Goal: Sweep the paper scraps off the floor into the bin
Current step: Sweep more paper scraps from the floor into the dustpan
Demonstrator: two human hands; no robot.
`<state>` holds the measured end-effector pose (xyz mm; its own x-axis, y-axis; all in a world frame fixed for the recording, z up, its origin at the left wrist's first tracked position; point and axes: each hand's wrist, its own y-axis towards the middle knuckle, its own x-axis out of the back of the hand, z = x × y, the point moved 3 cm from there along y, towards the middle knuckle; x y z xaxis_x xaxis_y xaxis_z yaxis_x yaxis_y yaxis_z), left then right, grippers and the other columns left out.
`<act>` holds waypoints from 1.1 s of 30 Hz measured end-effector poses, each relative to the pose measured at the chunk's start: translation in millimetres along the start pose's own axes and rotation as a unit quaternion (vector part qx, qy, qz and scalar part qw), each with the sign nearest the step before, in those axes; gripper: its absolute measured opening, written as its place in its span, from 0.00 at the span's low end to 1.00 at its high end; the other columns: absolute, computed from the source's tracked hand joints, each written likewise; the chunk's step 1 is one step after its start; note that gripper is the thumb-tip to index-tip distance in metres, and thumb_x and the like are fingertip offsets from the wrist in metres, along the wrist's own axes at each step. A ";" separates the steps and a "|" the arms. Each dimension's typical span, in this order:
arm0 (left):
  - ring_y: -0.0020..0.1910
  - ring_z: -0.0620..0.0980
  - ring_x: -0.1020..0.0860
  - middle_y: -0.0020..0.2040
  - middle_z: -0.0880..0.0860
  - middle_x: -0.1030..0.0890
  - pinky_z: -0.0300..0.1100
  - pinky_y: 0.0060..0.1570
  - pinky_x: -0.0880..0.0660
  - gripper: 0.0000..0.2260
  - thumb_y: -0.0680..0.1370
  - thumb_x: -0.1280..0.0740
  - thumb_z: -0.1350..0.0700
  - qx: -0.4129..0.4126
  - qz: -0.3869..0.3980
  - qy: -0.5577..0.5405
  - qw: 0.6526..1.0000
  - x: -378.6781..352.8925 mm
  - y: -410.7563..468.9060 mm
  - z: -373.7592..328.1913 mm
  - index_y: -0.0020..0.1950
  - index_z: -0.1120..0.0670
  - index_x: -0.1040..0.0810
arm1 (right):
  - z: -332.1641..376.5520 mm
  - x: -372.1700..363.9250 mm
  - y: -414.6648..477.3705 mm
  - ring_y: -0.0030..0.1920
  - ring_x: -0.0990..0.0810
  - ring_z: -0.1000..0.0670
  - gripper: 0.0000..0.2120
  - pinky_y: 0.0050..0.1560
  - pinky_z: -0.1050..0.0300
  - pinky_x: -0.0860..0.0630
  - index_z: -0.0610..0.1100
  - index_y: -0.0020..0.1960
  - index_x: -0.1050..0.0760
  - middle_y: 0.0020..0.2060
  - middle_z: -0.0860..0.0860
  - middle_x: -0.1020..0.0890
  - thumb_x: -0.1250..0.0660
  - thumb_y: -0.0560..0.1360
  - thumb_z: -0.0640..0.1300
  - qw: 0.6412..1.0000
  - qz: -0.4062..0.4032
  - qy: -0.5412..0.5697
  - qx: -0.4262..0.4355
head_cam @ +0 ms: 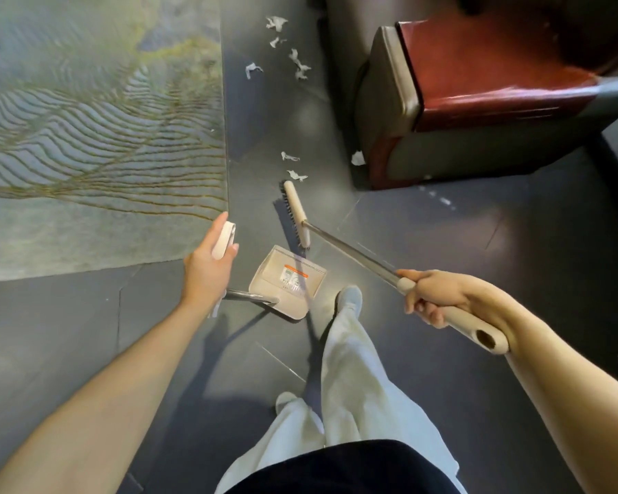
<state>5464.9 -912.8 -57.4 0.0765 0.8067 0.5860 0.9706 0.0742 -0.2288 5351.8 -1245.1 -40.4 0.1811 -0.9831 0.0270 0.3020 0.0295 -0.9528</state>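
Paper scraps (297, 175) lie upper centre, beyond the broom (296, 212). Your right hand (432, 297) grips its handle — your left hand (207, 265) holds the dustpan (270, 269) handle.

The 2 bare forearms reach forward and down. The left hand (207, 269) holds the dustpan handle (224, 239) between thumb and fingers; the right hand (439, 297) wraps the broom handle (477, 328), fingers curled underneath.

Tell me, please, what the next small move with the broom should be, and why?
Probably lift the broom just past the two nearest scraps and draw them back: they lie right beyond its head, and the dustpan, held by the left hand, sits behind it.
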 end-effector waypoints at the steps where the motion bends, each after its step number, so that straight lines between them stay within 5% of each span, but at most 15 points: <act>1: 0.42 0.61 0.24 0.55 0.52 0.19 0.55 0.52 0.23 0.25 0.77 0.34 0.57 0.000 -0.005 -0.005 1.000 -5.2 14.0 -8.0 0.70 0.36 0.32 | 16.1 13.3 9.0 0.20 0.37 0.55 0.37 0.18 0.67 0.37 0.55 0.76 0.43 0.28 0.47 0.34 0.44 0.74 0.26 1.000 -0.007 0.008 0.009; 5: 0.38 0.59 0.27 0.54 0.49 0.20 0.55 0.51 0.22 0.24 0.78 0.34 0.57 0.018 -0.019 -0.027 0.999 -31.6 79.1 -43.9 0.69 0.35 0.32 | 86.0 59.5 49.1 0.22 0.30 0.52 0.37 0.22 0.62 0.31 0.51 0.78 0.46 0.32 0.43 0.25 0.41 0.74 0.30 0.988 -0.090 -0.113 0.062; 7: 0.39 0.62 0.26 0.56 0.51 0.20 0.53 0.49 0.23 0.24 0.78 0.34 0.57 0.030 -0.029 -0.026 0.999 -43.5 110.8 -63.6 0.69 0.34 0.32 | 122.5 76.1 66.2 0.31 0.24 0.49 0.36 0.31 0.58 0.24 0.49 0.78 0.47 0.44 0.42 0.20 0.41 0.74 0.33 0.960 -0.141 -0.221 0.097; 9: 0.35 0.55 0.28 0.57 0.52 0.20 0.51 0.46 0.24 0.24 0.78 0.35 0.57 0.036 -0.034 -0.023 0.999 -53.4 140.1 -81.0 0.69 0.34 0.32 | 152.9 94.0 86.3 0.42 0.24 0.45 0.35 0.41 0.55 0.24 0.48 0.79 0.48 0.55 0.41 0.21 0.43 0.74 0.34 0.943 -0.173 -0.261 0.109; 13: 0.40 0.59 0.25 0.59 0.53 0.20 0.54 0.53 0.23 0.25 0.78 0.34 0.56 0.049 -0.040 -0.013 0.998 -67.1 197.1 -108.2 0.69 0.33 0.33 | 207.8 126.9 121.8 0.47 0.23 0.43 0.35 0.38 0.56 0.26 0.47 0.79 0.50 0.61 0.40 0.24 0.46 0.75 0.32 0.937 -0.194 -0.274 0.102; 17: 0.51 0.65 0.22 0.59 0.52 0.20 0.54 0.55 0.23 0.25 0.78 0.35 0.54 0.062 -0.029 0.001 0.998 -73.7 250.1 -127.1 0.67 0.29 0.35 | 240.9 141.0 145.5 0.43 0.21 0.44 0.37 0.38 0.54 0.22 0.50 0.79 0.53 0.54 0.41 0.25 0.47 0.75 0.31 0.936 -0.208 -0.274 0.071; 21: 0.51 0.60 0.22 0.62 0.47 0.22 0.50 0.56 0.24 0.25 0.78 0.35 0.54 0.042 -0.015 0.035 0.998 -70.0 300.1 -136.7 0.69 0.32 0.34 | 257.0 134.9 169.5 0.40 0.24 0.47 0.37 0.41 0.54 0.23 0.51 0.80 0.56 0.52 0.42 0.25 0.47 0.76 0.32 0.933 -0.225 -0.280 0.039; 25: 0.42 0.62 0.21 0.57 0.53 0.19 0.47 0.49 0.23 0.25 0.78 0.34 0.57 -0.044 0.005 0.090 0.995 -63.7 330.0 -136.6 0.73 0.41 0.34 | 276.6 120.3 194.5 0.45 0.20 0.42 0.35 0.42 0.54 0.22 0.48 0.79 0.49 0.57 0.39 0.22 0.47 0.74 0.32 0.961 -0.176 -0.213 0.015; 29: 0.47 0.61 0.21 0.56 0.55 0.19 0.43 0.51 0.26 0.24 0.78 0.34 0.57 -0.041 0.012 0.078 0.996 -59.1 357.3 -131.1 0.72 0.42 0.33 | 293.1 111.6 189.4 0.37 0.22 0.45 0.36 0.39 0.53 0.20 0.49 0.78 0.46 0.46 0.41 0.19 0.45 0.72 0.31 0.970 -0.132 -0.205 -0.001; 33: 0.49 0.66 0.22 0.59 0.54 0.20 0.54 0.52 0.23 0.25 0.78 0.35 0.56 -0.032 0.030 0.060 0.997 -57.8 377.5 -128.5 0.71 0.37 0.35 | 303.8 118.3 170.6 0.23 0.29 0.51 0.37 0.21 0.62 0.30 0.53 0.77 0.44 0.40 0.44 0.23 0.44 0.73 0.30 0.986 -0.127 -0.109 0.012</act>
<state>5856.2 -1006.7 -77.8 0.1578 0.7323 0.6624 0.9759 -0.0132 -0.2178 5709.0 -1301.5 -108.0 0.2937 -0.8972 0.3299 0.3850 -0.2049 -0.8999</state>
